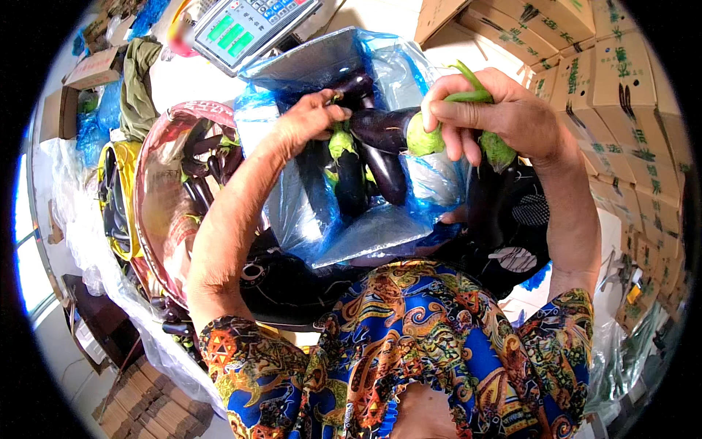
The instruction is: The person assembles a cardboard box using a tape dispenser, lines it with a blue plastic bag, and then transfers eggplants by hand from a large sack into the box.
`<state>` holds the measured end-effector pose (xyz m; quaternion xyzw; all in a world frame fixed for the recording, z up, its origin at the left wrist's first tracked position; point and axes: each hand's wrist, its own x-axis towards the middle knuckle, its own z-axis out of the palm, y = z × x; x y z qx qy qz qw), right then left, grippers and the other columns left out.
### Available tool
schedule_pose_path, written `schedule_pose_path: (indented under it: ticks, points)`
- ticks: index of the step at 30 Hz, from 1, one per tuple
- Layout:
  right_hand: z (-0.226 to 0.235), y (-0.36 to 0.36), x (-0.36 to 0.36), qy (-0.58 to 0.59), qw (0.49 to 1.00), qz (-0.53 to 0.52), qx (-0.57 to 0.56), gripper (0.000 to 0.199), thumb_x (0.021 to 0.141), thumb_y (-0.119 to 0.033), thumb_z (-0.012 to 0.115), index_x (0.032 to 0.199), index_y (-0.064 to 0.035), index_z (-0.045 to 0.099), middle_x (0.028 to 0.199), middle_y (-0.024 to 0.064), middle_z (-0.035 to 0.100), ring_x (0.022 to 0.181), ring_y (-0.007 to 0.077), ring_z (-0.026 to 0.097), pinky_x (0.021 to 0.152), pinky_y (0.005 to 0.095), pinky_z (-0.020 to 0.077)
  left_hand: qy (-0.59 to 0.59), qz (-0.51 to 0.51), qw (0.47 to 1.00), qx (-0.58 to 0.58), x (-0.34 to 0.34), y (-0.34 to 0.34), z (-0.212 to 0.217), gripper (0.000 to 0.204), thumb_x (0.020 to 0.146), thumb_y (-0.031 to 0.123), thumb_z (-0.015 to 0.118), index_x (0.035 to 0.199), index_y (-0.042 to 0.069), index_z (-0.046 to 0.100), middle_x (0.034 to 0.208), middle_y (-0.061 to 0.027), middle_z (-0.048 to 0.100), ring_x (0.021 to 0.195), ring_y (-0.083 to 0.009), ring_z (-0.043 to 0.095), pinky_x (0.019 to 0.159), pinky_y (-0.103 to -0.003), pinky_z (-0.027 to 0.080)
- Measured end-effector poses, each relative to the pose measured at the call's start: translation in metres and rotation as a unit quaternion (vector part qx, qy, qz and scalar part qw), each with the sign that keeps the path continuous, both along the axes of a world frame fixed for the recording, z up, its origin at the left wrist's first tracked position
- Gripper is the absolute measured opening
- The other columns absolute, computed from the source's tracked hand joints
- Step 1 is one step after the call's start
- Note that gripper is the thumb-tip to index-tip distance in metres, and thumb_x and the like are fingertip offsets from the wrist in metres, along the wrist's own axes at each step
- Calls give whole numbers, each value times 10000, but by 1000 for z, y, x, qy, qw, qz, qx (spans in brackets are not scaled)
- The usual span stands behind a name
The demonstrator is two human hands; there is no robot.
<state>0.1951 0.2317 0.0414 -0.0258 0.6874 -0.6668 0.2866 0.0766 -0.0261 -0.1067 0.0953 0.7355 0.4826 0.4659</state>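
In front of me is an open box [303,64] with silvery walls, lined with blue plastic film [409,55]. Several dark purple eggplants lie in it, one of them slanting [384,174] across the middle. My left hand [311,121] reaches inside, its fingers closed at the green cap of an upright eggplant [351,186]. Above the box's right side, my right hand [504,110] is closed round green stems. One eggplant [380,129] points left from it over the box. A second eggplant [488,201] hangs down outside the right wall. The right fingertips partly cover the caps.
A digital scale [241,33] stands behind the box. To the left are a pink-rimmed sack [150,190] and a yellow bag [110,197], both with eggplants. Stacked cartons [621,110] line the right side. Flattened cardboard [150,402] lies at the lower left.
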Motion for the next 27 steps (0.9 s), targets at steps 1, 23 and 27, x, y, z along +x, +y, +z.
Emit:
schedule_pose_path:
  ticks: [1,23,27]
  points:
    - [0,-1,-1,10,1000,4,7,229,933,-237,552,896,-23,624,660,56,626,506,80,553,506,208,433,-39,32,999,11,9,1,3,478,867,238,634,1273,38,482,1031,-49,619,914,-162,584,768,-294,498]
    - [-1,-28,-47,-29,956,-19,-291,298,971,-282,497,981,4,577,637,44,590,475,51,497,446,179,400,285,-108,938,166,48,6,83,730,718,255,796,1301,-3,440,1135,-144,591,1081,-265,564,968,-353,423]
    - [-36,-25,-96,-5,964,-151,-219,453,960,-332,527,1182,63,529,884,121,662,581,53,552,557,192,495,-58,20,949,309,37,-20,83,588,857,276,666,1339,28,436,1221,-77,567,1114,-163,542,993,-333,412]
